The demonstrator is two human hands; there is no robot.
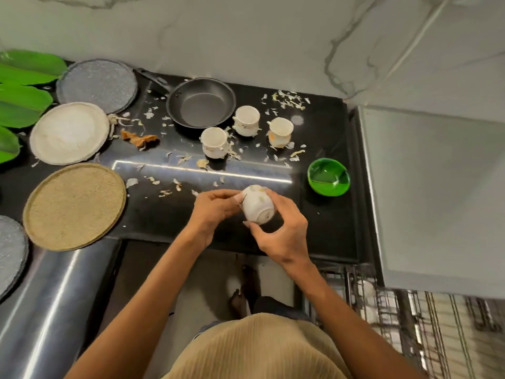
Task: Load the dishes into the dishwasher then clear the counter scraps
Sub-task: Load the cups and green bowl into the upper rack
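Over the counter's front edge: a white cup [257,205] is held tipped on its side, base toward the person, bits of peel stuck to it.
Right hand [282,231]: curled round the cup from the right, thumb under its base.
Left hand [216,207]: fingertips pinching the cup's left side.
Black counter [322,214]: strewn with pale peel scraps [289,99] and a brown scrap [139,138].
Other cups: three white ones [214,142] [246,120] [280,131] standing upright behind the hands, near the black frying pan [200,102].
Green bowl [328,176]: right of the hands, apart from the cups.
Plates: grey plate [97,84], white plate [69,132] and tan plate [74,205] in a column at the left, beside green leaves [24,86].
Dishwasher rack [410,318]: wire rack open at lower right, below the counter.
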